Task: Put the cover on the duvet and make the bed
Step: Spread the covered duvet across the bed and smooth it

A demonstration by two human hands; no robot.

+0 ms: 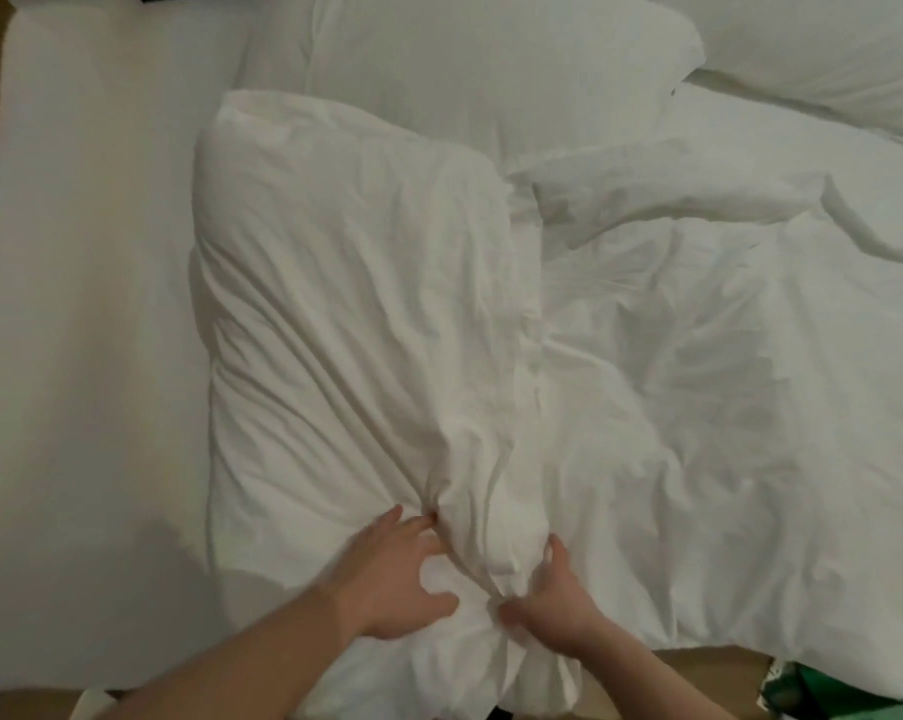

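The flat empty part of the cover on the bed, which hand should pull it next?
Probably the right hand. It already grips the bunched duvet on the side next to the flat empty cover. The left hand holds the far side of the bunch and would have to cross over.

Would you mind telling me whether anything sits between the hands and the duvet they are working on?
Nothing visible does. The left hand and right hand already grip the bunched near edge of the duvet directly, fingers pressed into the fabric.
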